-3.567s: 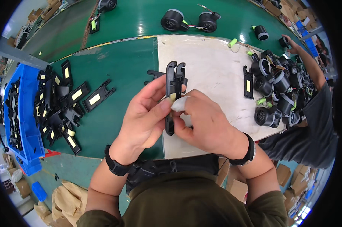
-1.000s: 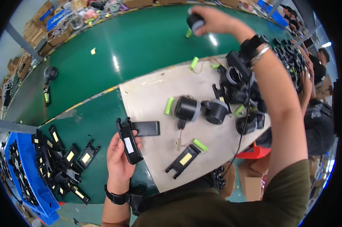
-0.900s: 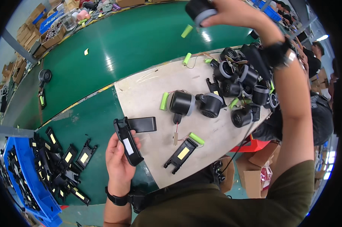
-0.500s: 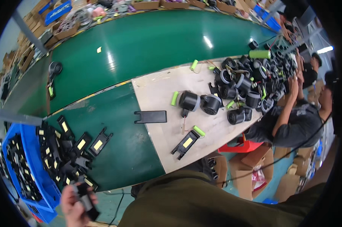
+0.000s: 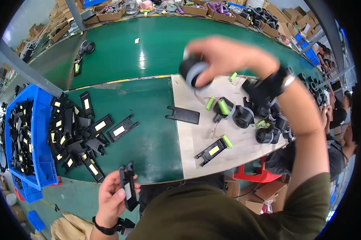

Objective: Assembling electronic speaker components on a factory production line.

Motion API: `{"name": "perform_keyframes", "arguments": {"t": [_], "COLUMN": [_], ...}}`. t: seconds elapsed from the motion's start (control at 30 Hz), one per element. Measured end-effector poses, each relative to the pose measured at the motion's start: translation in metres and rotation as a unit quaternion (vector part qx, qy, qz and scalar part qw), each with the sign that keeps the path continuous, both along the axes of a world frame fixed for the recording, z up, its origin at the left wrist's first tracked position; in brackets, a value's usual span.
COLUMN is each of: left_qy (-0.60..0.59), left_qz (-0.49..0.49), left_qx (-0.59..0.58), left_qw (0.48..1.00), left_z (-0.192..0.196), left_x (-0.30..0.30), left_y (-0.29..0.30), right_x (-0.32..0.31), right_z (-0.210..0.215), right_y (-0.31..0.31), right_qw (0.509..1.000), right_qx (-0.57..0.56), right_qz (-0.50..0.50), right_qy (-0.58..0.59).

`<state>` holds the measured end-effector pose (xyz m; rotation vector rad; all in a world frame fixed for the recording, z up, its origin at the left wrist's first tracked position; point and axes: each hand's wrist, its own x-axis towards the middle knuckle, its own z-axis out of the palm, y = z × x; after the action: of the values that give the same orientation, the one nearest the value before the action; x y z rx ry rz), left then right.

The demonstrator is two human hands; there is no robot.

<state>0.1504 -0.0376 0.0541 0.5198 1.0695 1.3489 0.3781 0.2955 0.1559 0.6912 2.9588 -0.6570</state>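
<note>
My left hand (image 5: 110, 198), at the table's near edge, is closed round a long black plastic casing piece (image 5: 128, 190) with forked end and pale label. Over the pale board my right hand (image 5: 226, 56), blurred, grips a black cylindrical housing (image 5: 187, 69) with a grey ring. A green battery (image 5: 223, 107) shows below it; whether a wire joins them I cannot tell. Another casing piece (image 5: 184, 115) lies across the board's left edge. Nearer me, a labelled casing piece (image 5: 213, 151) lies with a green battery (image 5: 227, 141) at its end.
Labelled black casing pieces (image 5: 74, 128) are heaped on the left, beside a blue crate (image 5: 40, 136) full of them. More black housings (image 5: 268, 134) crowd the right of the board. Beyond runs a green conveyor belt (image 5: 160, 48). A red stool (image 5: 257, 173) and other people are at right.
My left hand has moved right from beside the heap with the casing piece. My right hand has come into view, holding a black housing. The whole view has shifted.
</note>
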Motion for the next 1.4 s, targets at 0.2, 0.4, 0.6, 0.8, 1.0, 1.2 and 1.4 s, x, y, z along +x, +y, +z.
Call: {"name": "perform_keyframes", "arguments": {"t": [0.2,0.4,0.6,0.8,1.0,1.2,1.4], "left_qy": [-0.035,-0.062,0.030,0.146,0.197,0.187,0.236], "left_qz": [-0.042,-0.037,-0.081,-0.032,-0.138,-0.233,-0.252], "left_qx": [0.034,0.026,0.062,-0.003,-0.044,-0.031,-0.061], "left_qw": [0.998,0.997,0.994,0.989,0.970,0.954,0.936], "left_z": [-0.029,-0.041,-0.039,-0.049,-0.046,-0.046,-0.042], "left_x": [0.018,0.050,0.046,0.029,0.060,0.082,0.099], "left_y": [0.017,0.039,0.041,0.021,0.045,0.059,0.071], "right_x": [0.041,0.078,0.176,0.268,0.214,0.250,0.319], "right_z": [-0.109,-0.053,-0.096,-0.261,-0.373,-0.350,-0.322], "right_y": [-0.016,-0.110,-0.265,-0.472,-0.619,-0.601,-0.590], "right_qw": [0.983,0.945,0.963,0.806,0.565,0.278,0.546], "right_qx": [0.025,0.181,-0.143,-0.287,-0.657,-0.868,-0.697], "right_qz": [-0.181,-0.168,-0.224,-0.469,-0.490,-0.378,-0.462], "right_qy": [-0.008,0.215,0.055,-0.218,-0.100,0.163,0.058]}}
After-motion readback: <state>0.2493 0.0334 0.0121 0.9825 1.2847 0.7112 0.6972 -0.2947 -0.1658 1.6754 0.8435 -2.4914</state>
